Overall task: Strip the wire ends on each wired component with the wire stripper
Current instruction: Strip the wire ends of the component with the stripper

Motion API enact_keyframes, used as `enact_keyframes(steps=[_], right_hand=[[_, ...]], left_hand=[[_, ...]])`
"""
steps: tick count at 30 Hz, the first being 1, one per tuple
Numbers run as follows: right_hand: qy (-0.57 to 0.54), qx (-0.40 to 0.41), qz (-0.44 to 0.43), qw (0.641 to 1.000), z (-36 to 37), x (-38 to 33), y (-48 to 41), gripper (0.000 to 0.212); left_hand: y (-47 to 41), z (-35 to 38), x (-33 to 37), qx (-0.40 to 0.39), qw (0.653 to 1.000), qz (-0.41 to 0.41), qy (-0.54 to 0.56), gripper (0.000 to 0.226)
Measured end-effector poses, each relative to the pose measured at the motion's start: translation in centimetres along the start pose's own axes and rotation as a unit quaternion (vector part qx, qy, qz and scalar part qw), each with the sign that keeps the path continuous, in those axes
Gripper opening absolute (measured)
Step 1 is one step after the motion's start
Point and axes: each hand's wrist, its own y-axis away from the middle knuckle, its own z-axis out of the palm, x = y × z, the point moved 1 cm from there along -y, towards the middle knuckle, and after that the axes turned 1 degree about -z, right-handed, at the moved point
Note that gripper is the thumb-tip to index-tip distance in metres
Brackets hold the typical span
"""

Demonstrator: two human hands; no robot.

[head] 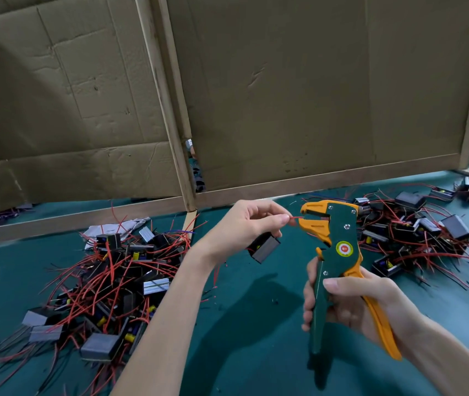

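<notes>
Left hand pinches a red wire with its tip in the wire stripper. Right hand grips the stripper's handles.

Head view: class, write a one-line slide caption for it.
Left hand pinches a red wire at the stripper gripped by the right hand; component piles flank them.

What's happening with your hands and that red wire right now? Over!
Left hand pinches red wire, component just below. Right hand grips wire stripper. Wire tip at its jaws. Nothing between them.
</notes>
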Motion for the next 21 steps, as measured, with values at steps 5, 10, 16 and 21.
enact_keyframes(steps=[5, 10, 16, 21], right_hand=[[0.011, -0.014, 0.001, 1.000, -0.1, 0.1, 0.0, 0.031], [0.019, -0.023, 0.001, 1.000, -0.2, 0.2, 0.1, 0.027], [0.048, 0.007, 0.009, 0.999, 0.5, 0.2, 0.3, 0.026], [0.064, 0.075, -0.014, 0.995, 1.8, 1.0, 0.6, 0.033]], left_hand=[[0.1, -0.1, 0.1, -0.008, 1.000, -0.012, -0.007, 0.015], [0.2, -0.1, 0.1, -0.019, 1.000, -0.017, -0.007, 0.016], [0.2, -0.4, 0.1, -0.045, 0.999, -0.015, -0.013, 0.018], [0.5, -1.0, 0.0, -0.067, 0.998, -0.016, 0.005, 0.016]])
